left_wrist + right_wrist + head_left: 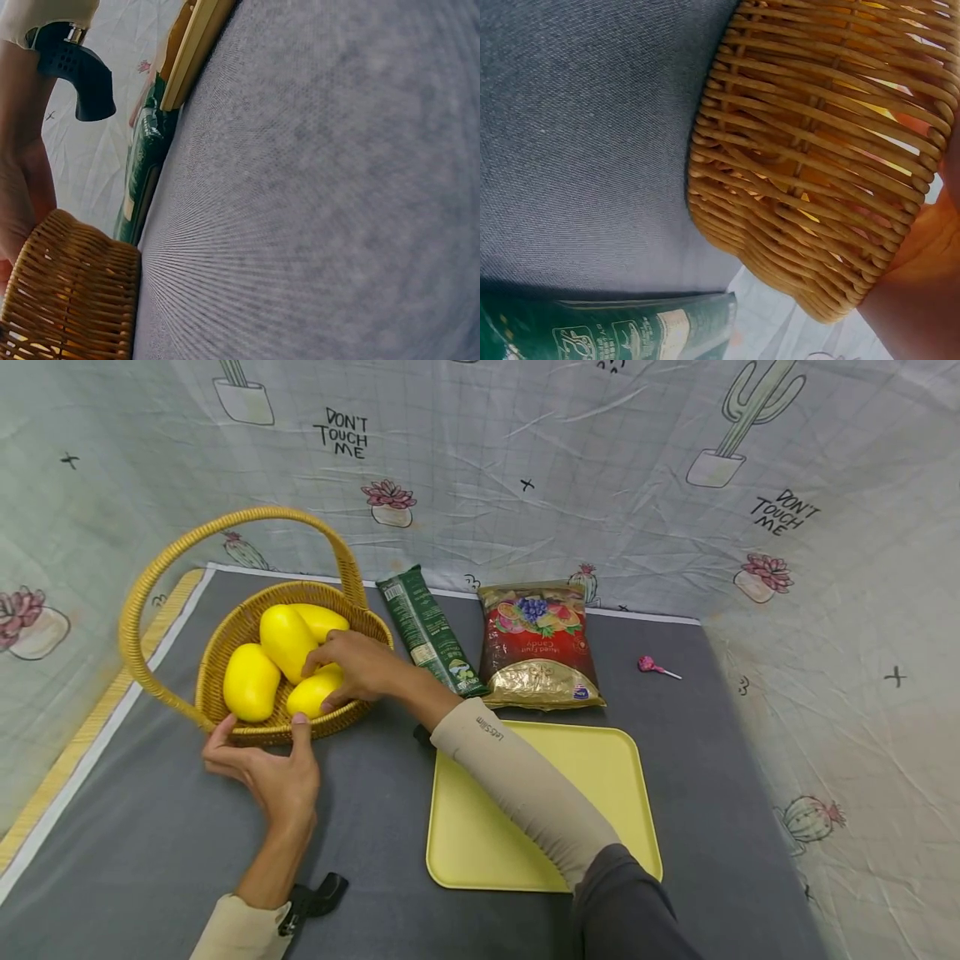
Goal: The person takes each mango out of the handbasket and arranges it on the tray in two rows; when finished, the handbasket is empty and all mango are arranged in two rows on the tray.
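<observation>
A wicker basket [206, 681] with a tall arched handle stands at the left, tilted a little toward me. Several yellow mangoes [251, 683] lie inside it. My right hand [358, 667] reaches over the rim and grips the nearest right mango [317, 692], thumb on the near side and fingers on the far side. At the front of the basket, my left hand [273, 777] holds the near rim, thumb and index finger spread apart. In the right wrist view the woven wall [802, 150] hides most of that hand's fingers; in the left wrist view the left fingers are out of sight.
A green packet [427, 631] lies right of the basket, beside a red and gold candy bag [540, 647]. My right forearm crosses a yellow tray [457, 843]. A pink lollipop [648, 664] lies at the far right. A patterned cloth [510, 485] hangs behind the table.
</observation>
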Demonstrator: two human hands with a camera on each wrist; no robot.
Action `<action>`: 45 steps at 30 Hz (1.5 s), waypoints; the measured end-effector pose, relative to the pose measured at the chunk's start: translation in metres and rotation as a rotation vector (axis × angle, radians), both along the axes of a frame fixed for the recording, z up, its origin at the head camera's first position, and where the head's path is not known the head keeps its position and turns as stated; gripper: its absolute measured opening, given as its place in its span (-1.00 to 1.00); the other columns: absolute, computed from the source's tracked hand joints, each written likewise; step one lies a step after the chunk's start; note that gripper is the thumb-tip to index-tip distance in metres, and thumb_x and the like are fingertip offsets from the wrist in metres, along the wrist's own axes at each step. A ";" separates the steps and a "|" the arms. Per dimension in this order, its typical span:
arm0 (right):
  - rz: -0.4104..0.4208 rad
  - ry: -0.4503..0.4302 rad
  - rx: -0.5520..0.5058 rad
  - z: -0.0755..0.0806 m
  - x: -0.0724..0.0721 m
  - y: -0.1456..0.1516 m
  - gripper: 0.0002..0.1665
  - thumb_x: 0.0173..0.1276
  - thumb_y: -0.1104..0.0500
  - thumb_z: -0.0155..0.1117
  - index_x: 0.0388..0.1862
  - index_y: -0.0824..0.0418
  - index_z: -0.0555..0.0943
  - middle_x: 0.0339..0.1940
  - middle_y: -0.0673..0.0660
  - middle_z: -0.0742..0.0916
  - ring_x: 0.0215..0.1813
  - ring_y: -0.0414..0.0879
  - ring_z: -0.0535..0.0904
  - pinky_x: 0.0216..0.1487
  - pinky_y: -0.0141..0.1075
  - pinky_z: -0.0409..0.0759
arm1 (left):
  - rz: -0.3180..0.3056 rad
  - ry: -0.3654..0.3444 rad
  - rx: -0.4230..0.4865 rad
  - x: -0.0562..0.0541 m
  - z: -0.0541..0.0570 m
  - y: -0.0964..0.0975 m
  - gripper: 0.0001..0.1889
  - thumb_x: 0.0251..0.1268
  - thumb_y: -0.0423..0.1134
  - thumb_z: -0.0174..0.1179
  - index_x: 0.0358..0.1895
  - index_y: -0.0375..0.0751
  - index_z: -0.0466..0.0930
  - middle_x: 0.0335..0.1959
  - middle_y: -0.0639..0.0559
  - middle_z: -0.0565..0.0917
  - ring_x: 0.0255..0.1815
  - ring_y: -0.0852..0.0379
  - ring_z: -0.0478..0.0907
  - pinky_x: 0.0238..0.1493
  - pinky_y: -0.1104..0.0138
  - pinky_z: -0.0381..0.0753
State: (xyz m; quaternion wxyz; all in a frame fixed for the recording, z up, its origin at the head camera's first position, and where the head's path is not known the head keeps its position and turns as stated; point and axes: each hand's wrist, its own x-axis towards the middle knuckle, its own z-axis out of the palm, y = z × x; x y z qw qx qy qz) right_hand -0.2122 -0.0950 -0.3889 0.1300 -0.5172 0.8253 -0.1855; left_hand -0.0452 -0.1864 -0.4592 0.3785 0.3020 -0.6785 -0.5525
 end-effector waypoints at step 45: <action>-0.356 0.024 -0.416 0.037 0.050 0.113 -0.33 0.15 -0.10 0.68 0.28 -0.06 0.75 0.08 0.03 0.63 0.13 -0.12 0.51 0.19 -0.26 0.50 | 0.011 0.025 -0.020 -0.002 -0.005 -0.001 -0.26 0.32 -0.09 0.45 0.37 -0.15 0.15 0.28 0.13 0.03 0.55 0.22 -0.01 0.56 0.31 0.00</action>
